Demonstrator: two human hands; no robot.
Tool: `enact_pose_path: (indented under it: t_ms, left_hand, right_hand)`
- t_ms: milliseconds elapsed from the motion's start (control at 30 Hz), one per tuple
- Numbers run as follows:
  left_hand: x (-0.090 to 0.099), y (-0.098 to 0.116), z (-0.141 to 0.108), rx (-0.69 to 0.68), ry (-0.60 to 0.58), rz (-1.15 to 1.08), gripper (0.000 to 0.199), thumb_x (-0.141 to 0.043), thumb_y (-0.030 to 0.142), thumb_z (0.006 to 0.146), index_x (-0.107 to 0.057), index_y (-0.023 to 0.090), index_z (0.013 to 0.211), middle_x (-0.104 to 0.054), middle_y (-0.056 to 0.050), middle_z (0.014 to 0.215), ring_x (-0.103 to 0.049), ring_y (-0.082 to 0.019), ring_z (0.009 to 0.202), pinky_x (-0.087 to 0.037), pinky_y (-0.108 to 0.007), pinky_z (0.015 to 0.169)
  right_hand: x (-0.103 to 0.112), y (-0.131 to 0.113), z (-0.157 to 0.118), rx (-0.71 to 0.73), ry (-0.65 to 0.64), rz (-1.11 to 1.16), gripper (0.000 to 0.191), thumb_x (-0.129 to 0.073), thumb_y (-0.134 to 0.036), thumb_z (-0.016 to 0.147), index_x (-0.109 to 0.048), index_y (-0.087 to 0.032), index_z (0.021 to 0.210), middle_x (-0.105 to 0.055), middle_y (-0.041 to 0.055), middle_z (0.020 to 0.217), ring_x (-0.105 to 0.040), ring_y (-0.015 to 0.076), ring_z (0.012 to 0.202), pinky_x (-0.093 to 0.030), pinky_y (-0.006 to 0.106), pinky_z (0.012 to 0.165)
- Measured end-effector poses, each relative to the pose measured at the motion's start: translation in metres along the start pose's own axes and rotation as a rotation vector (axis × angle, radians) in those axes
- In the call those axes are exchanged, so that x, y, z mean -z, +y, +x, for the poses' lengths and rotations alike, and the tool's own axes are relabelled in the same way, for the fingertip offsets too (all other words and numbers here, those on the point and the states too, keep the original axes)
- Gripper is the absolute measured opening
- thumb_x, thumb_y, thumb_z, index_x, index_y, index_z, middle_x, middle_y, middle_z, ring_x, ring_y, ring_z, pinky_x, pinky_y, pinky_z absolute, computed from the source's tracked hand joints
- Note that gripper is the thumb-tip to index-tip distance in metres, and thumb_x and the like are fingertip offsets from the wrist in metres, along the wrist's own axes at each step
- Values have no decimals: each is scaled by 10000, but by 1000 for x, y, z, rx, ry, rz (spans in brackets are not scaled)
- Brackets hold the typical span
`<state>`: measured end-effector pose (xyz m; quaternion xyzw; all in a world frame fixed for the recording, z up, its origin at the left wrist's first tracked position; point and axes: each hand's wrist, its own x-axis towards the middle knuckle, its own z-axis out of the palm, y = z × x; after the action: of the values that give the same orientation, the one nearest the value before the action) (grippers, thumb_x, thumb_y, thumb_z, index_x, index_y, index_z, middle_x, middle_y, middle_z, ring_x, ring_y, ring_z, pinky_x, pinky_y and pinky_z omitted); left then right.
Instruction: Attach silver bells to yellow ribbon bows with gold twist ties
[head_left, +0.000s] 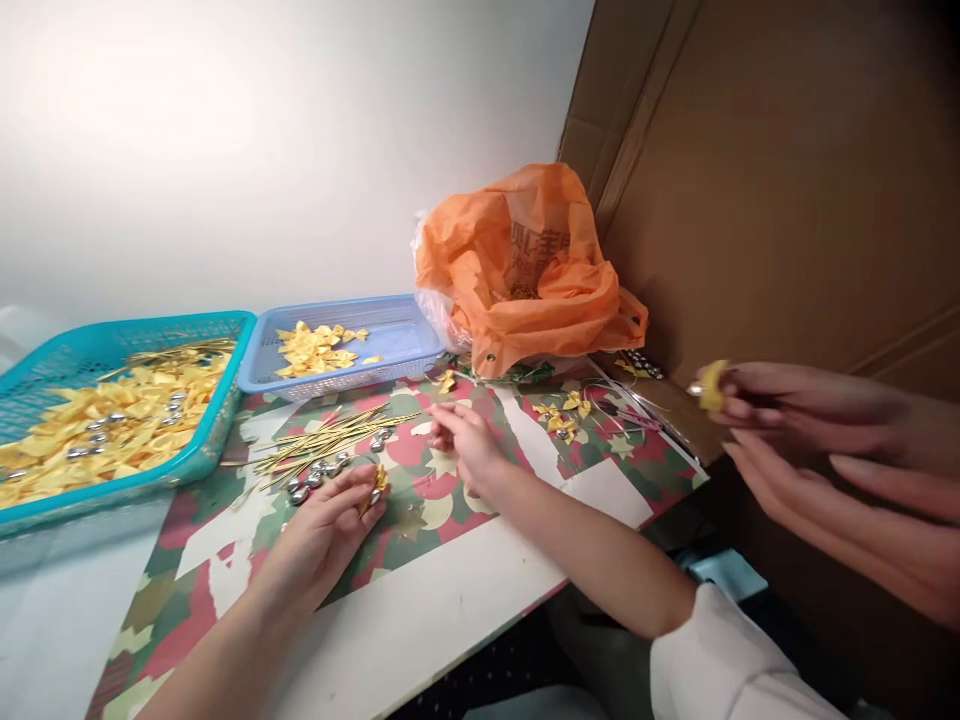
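My left hand (337,525) is closed on a yellow ribbon bow (379,484), held between thumb and fingers above the patterned table cover. Just behind that hand lie several small silver bells (319,476). My right hand (469,445) has its thumb and index finger pressed together at the tip of a gold striped twist tie (401,417); whether it grips that tie or something smaller cannot be made out. The other ties lie in a loose bundle (315,445) to the left of my right hand.
A teal basket (247,370) of yellow bows and bells stands left, beside a blue basket (405,335) with bows. Behind is an orange plastic bag (517,270). Finished-looking bows (566,412) lie right. Another person's hands (840,450) hold a bow with a bell near the cardboard (787,200).
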<state>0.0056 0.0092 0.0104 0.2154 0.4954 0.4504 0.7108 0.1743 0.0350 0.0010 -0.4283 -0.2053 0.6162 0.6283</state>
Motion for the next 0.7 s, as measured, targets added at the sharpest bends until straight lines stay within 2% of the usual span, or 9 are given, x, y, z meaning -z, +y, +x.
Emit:
enact_pose_path:
  t_ms: [167,333,433,533,600,700]
  left_hand:
    - [2,-1,-4,-13,-109,-18,148,-702,-4,619,-701,132,679,-637,-34,720,-607,-116,635,-542,-193,578]
    - [3,-1,-8,-24,-255,16,187,-842,108,507,-702,154,623,-592,-4,678,-554,-98,619,-494,-187,581]
    - [4,-1,-12,-43,-396,76,173,-859,176,538,-693,172,588,-561,13,704,-522,-84,602,-454,-192,571]
    - [4,-1,-16,-65,-543,173,161,-836,246,620,-696,188,566,-551,6,713,-520,-95,607,-422,-212,574]
    - [6,-1,-18,-85,-610,257,165,-819,271,656,-704,193,567,-565,-8,723,-519,-106,618,-402,-221,579]
    - [9,-3,-18,-92,-678,377,172,-800,264,689,-698,194,569,-578,-21,733,-508,-115,631,-370,-224,571]
  right_hand:
    - [12,-8,14,45,96,111,185,-766,-247,674,-603,-175,723,-566,-64,582,-498,48,488,-399,180,499]
    - [18,-18,22,52,116,188,150,-717,-191,759,-568,-187,743,-653,-22,704,-613,80,632,-508,218,639]
    - [20,-19,25,25,97,203,180,-702,-195,784,-529,-191,730,-630,-34,646,-612,85,605,-531,240,653]
    - [20,-17,26,-1,45,191,237,-712,-208,779,-490,-194,698,-515,-84,518,-489,53,459,-500,215,569]
    - [19,-15,26,-13,14,169,266,-716,-213,775,-469,-191,678,-472,-99,491,-418,35,417,-466,194,526]
    - [18,-14,25,-28,-20,124,293,-733,-227,755,-457,-188,665,-463,-100,489,-409,31,414,-427,178,489]
